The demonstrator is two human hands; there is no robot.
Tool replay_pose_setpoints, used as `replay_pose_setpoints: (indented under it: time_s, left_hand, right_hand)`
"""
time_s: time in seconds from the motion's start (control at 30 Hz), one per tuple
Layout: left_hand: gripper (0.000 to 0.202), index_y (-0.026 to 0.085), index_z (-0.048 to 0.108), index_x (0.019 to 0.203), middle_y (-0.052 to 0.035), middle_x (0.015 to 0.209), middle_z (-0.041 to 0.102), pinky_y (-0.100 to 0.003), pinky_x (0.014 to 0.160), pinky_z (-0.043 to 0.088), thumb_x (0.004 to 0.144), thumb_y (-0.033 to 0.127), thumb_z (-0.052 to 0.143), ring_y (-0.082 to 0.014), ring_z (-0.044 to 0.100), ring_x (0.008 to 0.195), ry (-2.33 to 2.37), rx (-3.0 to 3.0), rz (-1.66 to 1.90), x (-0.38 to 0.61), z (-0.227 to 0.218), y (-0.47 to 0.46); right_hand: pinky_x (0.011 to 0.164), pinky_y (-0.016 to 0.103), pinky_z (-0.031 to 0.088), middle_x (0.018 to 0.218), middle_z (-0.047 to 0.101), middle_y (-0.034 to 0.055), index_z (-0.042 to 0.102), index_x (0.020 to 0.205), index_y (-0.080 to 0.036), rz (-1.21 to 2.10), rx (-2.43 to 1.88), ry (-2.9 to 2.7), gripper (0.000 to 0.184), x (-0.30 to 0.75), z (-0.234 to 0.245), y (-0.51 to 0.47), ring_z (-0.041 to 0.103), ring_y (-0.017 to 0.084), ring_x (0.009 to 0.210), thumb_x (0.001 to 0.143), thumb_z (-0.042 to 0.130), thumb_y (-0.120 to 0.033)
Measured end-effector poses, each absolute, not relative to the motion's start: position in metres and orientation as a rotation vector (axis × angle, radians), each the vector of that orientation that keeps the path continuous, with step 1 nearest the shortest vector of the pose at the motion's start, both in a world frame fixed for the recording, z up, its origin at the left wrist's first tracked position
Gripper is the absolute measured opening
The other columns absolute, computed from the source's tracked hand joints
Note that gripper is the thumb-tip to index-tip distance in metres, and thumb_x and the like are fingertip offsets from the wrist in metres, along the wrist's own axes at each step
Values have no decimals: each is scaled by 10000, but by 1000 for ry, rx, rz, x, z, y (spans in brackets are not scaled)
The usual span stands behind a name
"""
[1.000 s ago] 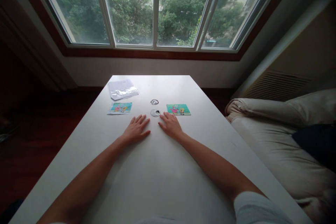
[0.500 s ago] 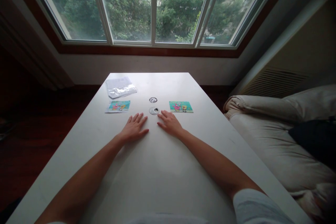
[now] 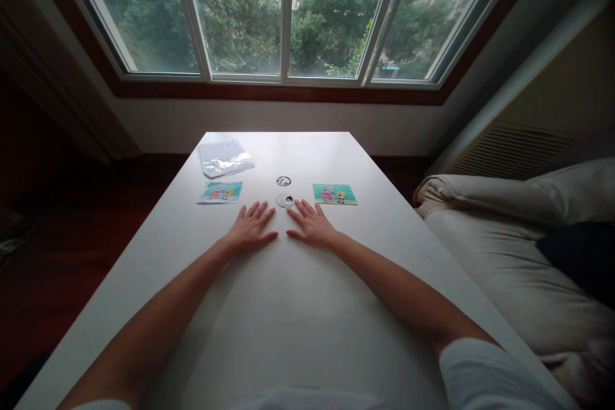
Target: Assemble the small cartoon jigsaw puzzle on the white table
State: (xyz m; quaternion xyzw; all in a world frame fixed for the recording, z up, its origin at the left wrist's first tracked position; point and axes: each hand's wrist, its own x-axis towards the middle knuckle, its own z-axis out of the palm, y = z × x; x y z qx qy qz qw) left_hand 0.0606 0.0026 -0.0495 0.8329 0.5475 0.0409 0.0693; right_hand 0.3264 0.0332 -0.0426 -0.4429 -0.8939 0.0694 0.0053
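Note:
My left hand [image 3: 252, 229] lies flat on the white table [image 3: 288, 307], fingers spread, holding nothing. My right hand [image 3: 312, 224] lies flat beside it, also open with nothing in it. Between and just beyond the fingertips sits a small round silver disc [image 3: 285, 200], and a second round one [image 3: 283, 180] lies a little farther off. A colourful cartoon picture card [image 3: 335, 193] lies beyond my right hand. A similar card [image 3: 221, 192] lies beyond my left hand.
A clear plastic bag [image 3: 223, 157] lies at the table's far left. A big window [image 3: 283, 13] with trees outside fills the far wall. A pale sofa with cushions [image 3: 519, 250] stands to the right, a dark wooden floor [image 3: 57, 256] to the left.
Both hands stay flat on the table, nearly unmoved. The view has shifted slightly, and the right card lies a little farther right of my right hand than one second ago.

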Motion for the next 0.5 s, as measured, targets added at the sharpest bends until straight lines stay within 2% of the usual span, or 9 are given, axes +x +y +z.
replay_pose_setpoints:
  time_s: [0.23,0.5]
  left_hand:
    - [762,386,266,1587,-44,1691,185,-663,1228,101,926,754,358,-354,138,1563,1711,2544,197,69,-46,5]
    - [714,334,330,1573,-56,1676,240,-599,1252,157,949,668,427,-329,202,1551,1649,2562,240,62,-49,6]
  right_hand:
    - [1251,600,50,1693,56,58,244,1617,-334,197,-1386,-2755,829,322,-42,24,89,318,1573,933,259,-801]
    - [1258,577,103,1686,123,51,290,1602,-329,168,-1357,-2749,762,327,-42,29,137,291,1569,967,275,-748]
